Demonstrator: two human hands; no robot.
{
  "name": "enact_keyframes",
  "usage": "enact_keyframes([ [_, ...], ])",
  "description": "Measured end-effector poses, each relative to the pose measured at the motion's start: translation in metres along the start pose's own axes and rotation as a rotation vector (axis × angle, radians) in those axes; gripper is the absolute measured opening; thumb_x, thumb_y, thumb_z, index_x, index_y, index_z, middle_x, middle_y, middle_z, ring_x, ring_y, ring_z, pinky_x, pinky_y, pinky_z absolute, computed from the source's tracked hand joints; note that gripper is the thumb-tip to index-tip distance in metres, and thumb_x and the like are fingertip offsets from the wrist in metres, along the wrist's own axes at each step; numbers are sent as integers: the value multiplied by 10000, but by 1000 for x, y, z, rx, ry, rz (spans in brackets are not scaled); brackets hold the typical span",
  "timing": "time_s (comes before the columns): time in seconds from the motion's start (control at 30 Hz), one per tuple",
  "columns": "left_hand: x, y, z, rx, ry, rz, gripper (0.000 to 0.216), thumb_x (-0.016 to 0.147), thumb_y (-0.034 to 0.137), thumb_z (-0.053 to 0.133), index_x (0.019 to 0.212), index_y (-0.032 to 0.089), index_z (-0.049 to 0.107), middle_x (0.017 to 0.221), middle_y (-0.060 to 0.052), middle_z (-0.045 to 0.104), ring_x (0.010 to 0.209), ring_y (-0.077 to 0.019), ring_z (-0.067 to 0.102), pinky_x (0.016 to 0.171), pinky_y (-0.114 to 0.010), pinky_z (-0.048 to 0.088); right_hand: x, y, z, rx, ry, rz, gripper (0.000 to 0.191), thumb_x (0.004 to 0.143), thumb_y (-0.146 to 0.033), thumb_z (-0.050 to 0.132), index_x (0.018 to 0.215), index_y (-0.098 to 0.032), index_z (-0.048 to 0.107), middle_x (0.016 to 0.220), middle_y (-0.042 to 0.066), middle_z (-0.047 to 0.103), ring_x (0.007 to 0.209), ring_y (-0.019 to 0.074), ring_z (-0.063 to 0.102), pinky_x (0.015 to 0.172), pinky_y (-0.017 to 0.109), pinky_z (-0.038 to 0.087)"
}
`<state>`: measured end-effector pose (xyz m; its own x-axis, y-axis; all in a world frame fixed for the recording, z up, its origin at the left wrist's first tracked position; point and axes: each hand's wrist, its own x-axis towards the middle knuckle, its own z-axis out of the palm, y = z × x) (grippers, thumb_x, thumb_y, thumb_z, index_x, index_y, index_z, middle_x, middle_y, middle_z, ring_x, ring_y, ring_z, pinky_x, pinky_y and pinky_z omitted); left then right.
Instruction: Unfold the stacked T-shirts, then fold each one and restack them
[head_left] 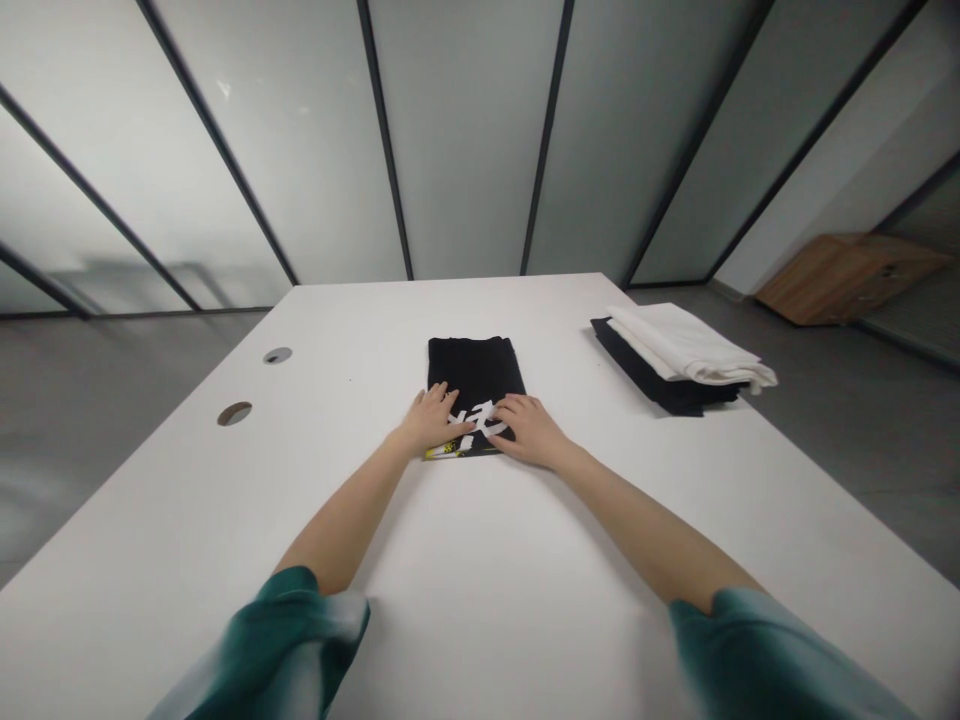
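Observation:
A black folded cloth (474, 365), looking like a garment, lies flat in the middle of the white table. White and yellow print marks its near end. My left hand (431, 418) rests on the near left corner of it, fingers stretched out. On the near right side my right hand (531, 430) lies with its fingers spread over the fabric and the edge of the print. Both palms face down, and part of the print is hidden under the fingers. Neither hand grips the cloth.
To the right, white folded cloth (679, 340) is stacked on black folded cloth (637, 370) near the table's (480, 580) right edge. Two round holes (235, 413) pierce the tabletop at left. Frosted glass panels stand behind, and a wooden cabinet (840, 280) is at far right.

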<state>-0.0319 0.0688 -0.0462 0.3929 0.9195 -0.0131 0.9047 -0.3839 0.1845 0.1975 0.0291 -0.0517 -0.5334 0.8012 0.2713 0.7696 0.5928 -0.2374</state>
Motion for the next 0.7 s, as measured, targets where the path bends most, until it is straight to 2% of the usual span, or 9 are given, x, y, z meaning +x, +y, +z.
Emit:
enact_keyframes([
  [0.07, 2, -3, 3, -13, 29, -15, 837, 829, 718, 523, 1465, 181, 428, 1580, -174, 335, 1469, -350, 271, 1153, -477, 260, 0, 1, 1, -25, -36, 48, 435, 844, -473, 644, 1196, -219, 668, 1293, 106, 626, 1343, 324, 421, 1114, 502, 287],
  [0.13, 3, -2, 2, -17, 120, -47, 815, 797, 700, 590, 1420, 186, 476, 1544, -176, 392, 1440, -358, 319, 1128, -476, 299, -1, 2, 0, -40, -76, 55, 552, 810, -536, 670, 1264, -225, 638, 1368, 110, 584, 1390, 349, 368, 1136, 534, 249],
  [0.2, 2, 3, -2, -6, 177, -15, 673, 802, 638, 630, 1289, 176, 579, 1383, -174, 555, 1313, -343, 477, 1070, -450, 369, -1, 2, -1, -53, -98, 53, 576, 829, -555, 647, 1302, -228, 618, 1408, 110, 560, 1403, 353, 355, 1137, 541, 251],
  [0.3, -2, 14, -8, 3, 137, 117, 462, 849, 588, 593, 1056, 182, 670, 1066, -121, 687, 1067, -289, 624, 998, -419, 422, 1, 5, 0, -79, -88, 77, 470, 905, -502, 577, 1286, -235, 634, 1406, 99, 573, 1403, 328, 370, 1135, 522, 267],
  [0.37, -5, 19, -7, -1, 118, 187, 511, 841, 629, 572, 1062, 180, 677, 1096, -123, 690, 1094, -292, 620, 1041, -436, 393, 3, 8, 3, -102, -62, 119, 413, 928, -460, 556, 1264, -240, 650, 1399, 94, 583, 1402, 322, 374, 1138, 525, 262],
  [0.43, -7, 20, -4, 4, 95, 233, 651, 798, 669, 590, 1204, 163, 641, 1293, -155, 628, 1248, -324, 541, 1112, -464, 326, 5, 14, 5, -123, -25, 169, 387, 937, -430, 543, 1253, -238, 659, 1408, 97, 578, 1396, 326, 381, 1134, 536, 263],
  [0.53, -8, 18, -2, 28, 40, 250, 737, 775, 582, 636, 1361, 143, 546, 1485, -173, 479, 1395, -338, 400, 1156, -467, 277, 4, 22, 7, -129, 3, 175, 401, 913, -424, 568, 1243, -219, 666, 1429, 119, 554, 1379, 337, 397, 1117, 532, 288],
  [0.6, -8, 18, -5, 33, 38, 266, 608, 786, 435, 641, 1320, 152, 576, 1435, -156, 534, 1345, -308, 466, 1122, -421, 341, 2, 24, 5, -115, 8, 122, 442, 870, -428, 610, 1246, -200, 663, 1439, 138, 539, 1375, 338, 399, 1111, 519, 303],
  [0.7, -8, 22, -15, 47, 63, 282, 309, 819, 293, 582, 1097, 190, 668, 1154, -101, 686, 1112, -248, 626, 954, -342, 475, 0, 22, 0, -81, 31, 40, 500, 809, -408, 658, 1258, -189, 651, 1410, 143, 559, 1361, 329, 413, 1105, 502, 316],
])
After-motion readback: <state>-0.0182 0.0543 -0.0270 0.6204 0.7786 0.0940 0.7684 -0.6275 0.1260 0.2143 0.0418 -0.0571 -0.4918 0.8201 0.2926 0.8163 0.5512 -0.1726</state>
